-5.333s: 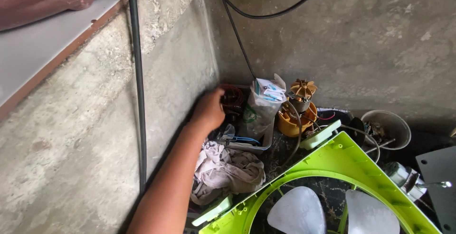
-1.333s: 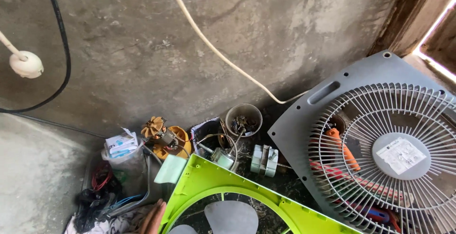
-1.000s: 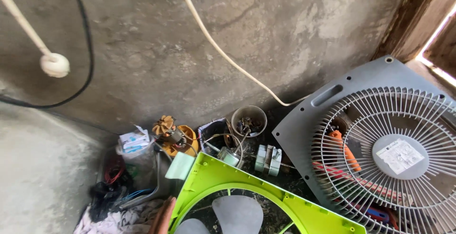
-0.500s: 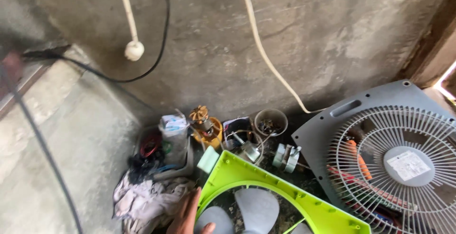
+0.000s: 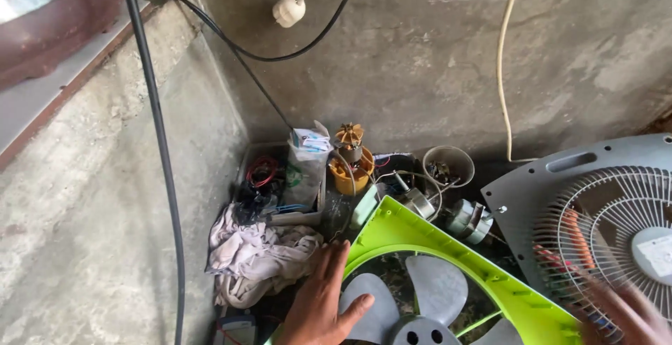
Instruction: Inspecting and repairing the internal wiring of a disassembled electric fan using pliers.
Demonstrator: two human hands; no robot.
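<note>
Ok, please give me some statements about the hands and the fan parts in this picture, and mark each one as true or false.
1. The left hand lies flat on the lime green plastic fan frame. False: it rests on a grey plastic fan blade inside that frame.
2. The right hand is blurred at the grey wire fan grille. True.
3. The crumpled pale cloth lies right of the green frame. False: it lies left of it, by the side wall.
4. A white round plug hangs on the concrete back wall. True.
5. The left hand grips a screwdriver. False: it is open and holds nothing.
</note>
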